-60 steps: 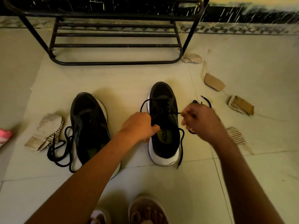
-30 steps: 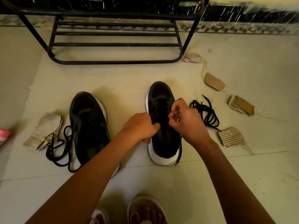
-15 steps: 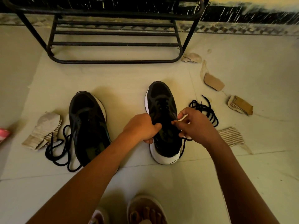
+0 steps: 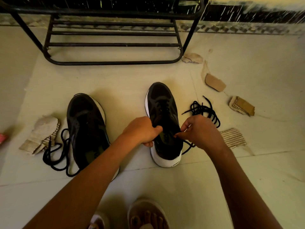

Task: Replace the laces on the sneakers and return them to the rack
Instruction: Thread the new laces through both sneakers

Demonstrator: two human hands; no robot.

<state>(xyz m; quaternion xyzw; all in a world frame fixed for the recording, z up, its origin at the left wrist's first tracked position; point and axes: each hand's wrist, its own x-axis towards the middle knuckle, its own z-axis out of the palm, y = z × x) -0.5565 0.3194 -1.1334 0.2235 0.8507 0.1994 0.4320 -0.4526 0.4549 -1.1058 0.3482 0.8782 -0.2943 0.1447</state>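
Two black sneakers with white soles stand on the floor, toes pointing away from me. The right sneaker has a black lace threaded through its front eyelets. My left hand grips its collar on the left side. My right hand pinches the lace at the collar's right edge; the lace trails below the hand along the sole. The left sneaker has no lace. One loose black lace lies left of it, another bundle lies right of the right sneaker.
A black metal shoe rack stands against the far wall. Torn cardboard pieces lie scattered at right, and another piece at left. A pink object shows at the left edge. My sandalled feet are at the bottom.
My right hand had pulled the lace out to the right, came back over the shoe's eyelets, and now pinches it lower, at the collar's right edge. My left hand stayed on the collar.
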